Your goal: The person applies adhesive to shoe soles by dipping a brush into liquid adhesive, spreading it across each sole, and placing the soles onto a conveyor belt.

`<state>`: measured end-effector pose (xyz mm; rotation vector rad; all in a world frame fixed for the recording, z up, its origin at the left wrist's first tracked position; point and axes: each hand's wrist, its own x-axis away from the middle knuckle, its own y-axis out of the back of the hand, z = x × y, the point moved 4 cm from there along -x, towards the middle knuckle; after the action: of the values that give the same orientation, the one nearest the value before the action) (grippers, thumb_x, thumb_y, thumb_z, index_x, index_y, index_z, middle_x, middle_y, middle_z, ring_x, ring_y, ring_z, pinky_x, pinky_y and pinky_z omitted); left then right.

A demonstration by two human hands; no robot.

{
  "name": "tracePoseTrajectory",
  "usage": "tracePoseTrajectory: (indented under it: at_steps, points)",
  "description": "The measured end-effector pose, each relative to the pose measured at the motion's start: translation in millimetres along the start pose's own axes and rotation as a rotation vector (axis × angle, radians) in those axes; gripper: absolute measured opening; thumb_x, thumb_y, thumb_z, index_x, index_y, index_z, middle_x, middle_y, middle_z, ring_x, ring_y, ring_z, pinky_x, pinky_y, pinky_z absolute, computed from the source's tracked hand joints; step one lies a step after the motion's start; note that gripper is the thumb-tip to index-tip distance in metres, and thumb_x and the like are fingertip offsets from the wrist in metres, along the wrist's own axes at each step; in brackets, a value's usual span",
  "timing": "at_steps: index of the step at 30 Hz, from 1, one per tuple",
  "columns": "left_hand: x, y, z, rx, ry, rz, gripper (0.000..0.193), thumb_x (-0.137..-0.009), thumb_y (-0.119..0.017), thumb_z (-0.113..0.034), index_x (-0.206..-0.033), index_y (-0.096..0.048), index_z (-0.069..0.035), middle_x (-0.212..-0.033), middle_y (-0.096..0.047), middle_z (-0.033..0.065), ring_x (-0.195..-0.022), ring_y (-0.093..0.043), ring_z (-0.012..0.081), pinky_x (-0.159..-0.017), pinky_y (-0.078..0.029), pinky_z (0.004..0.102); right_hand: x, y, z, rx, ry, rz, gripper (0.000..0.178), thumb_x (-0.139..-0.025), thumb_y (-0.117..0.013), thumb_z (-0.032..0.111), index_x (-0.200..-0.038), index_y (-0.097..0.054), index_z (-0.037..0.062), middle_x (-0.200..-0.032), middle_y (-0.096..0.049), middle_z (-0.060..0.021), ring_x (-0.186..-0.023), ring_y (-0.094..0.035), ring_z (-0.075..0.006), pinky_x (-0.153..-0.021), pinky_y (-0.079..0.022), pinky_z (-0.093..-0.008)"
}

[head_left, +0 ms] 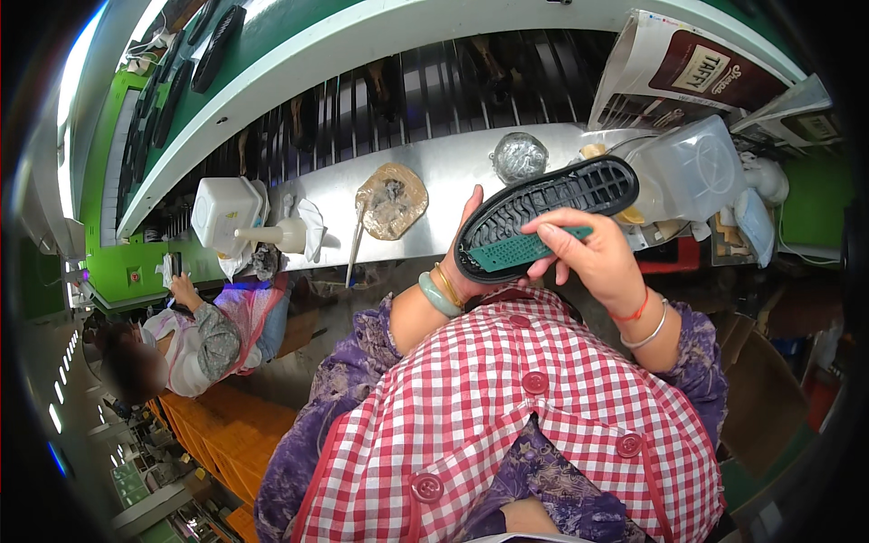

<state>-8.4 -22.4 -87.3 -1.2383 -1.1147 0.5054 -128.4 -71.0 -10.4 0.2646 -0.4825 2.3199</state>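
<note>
A black shoe sole (579,188) is tilted in front of my chest, its ridged, hollowed face toward me. My left hand (455,271) grips its lower left end, with the thumb up along the edge and the other fingers mostly hidden beneath. My right hand (605,262) pinches a flat dark green strip (514,250) with a dotted surface between thumb and fingers. The strip lies along the near side of the sole, over its lower left part; whether it is attached there I cannot tell.
Ahead runs a metal ledge (326,190) with a brown-lined dish (392,201), a thin stick (354,249), a plastic-wrapped round thing (520,157), a white tub (222,213) and a nozzled bottle (288,235). A clear plastic box (701,167) stands right. Another person (208,335) works at left.
</note>
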Motion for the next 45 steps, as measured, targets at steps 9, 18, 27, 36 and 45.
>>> tracePoseTrajectory:
  at_steps: [9, 18, 27, 36, 45]
  points:
    - [0.2, 12.4, 4.4, 0.002, 0.284, 0.042, 0.079, -0.086, -0.025, -0.068, -0.138, -0.031, -0.009, -0.109, -0.05, 0.0347, -0.071, -0.059, 0.0467, -0.036, -0.047, 0.0408, -26.2, 13.1, 7.5, 0.156, -0.252, 0.158, 0.024, -0.088, -0.06, 0.02, -0.096, -0.065, -0.0021, -0.083, -0.066, -0.0085, -0.062, -0.064, -0.01, -0.045, -0.043, -0.0155]
    - [0.2, 31.5, -12.6, 0.068, 0.392, 0.055, 0.066, -0.092, -0.031, -0.053, -0.131, -0.042, -0.002, -0.123, -0.052, 0.0236, -0.101, -0.059, 0.0381, -0.085, -0.051, 0.0458, -21.5, 32.6, 20.3, 0.267, -0.254, 0.138, 0.023, -0.083, -0.065, 0.022, -0.091, -0.067, 0.0005, -0.071, -0.067, -0.0079, -0.055, -0.061, -0.0078, -0.044, -0.042, -0.0174]
    - [1.0, 31.9, -30.7, -0.052, 0.314, -0.127, 0.062, -0.088, -0.041, -0.05, -0.119, -0.053, 0.002, -0.111, -0.061, 0.0201, -0.093, -0.064, 0.0296, -0.083, -0.052, 0.0387, -10.1, 70.3, 32.5, 0.38, -0.26, 0.085, 0.023, -0.082, -0.066, 0.022, -0.092, -0.067, 0.0001, -0.076, -0.067, -0.0071, -0.057, -0.062, -0.009, -0.046, -0.043, -0.0185]
    - [-7.4, 15.8, -24.1, -0.106, 0.266, 0.213, 0.083, -0.082, -0.035, -0.065, -0.14, -0.028, -0.005, -0.12, -0.045, 0.0363, -0.07, -0.059, 0.0412, -0.05, -0.051, 0.0416, 16.6, 84.7, 23.3, -0.027, 0.058, -0.241, 0.019, -0.087, -0.06, 0.014, -0.096, -0.065, -0.0011, -0.079, -0.065, -0.0058, -0.061, -0.062, -0.0086, -0.049, -0.043, -0.0161]
    - [-16.8, -14.0, -29.9, -0.081, -0.156, -0.152, 0.066, -0.089, -0.026, -0.055, -0.133, -0.041, -0.006, -0.117, -0.055, 0.0229, -0.086, -0.062, 0.0388, -0.074, -0.055, 0.0482, 23.1, -15.1, 2.4, 0.543, 0.656, -0.264, 0.02, -0.077, -0.068, 0.003, -0.097, -0.067, 0.002, -0.089, -0.066, -0.014, -0.075, -0.065, -0.0239, -0.068, -0.053, -0.0301]
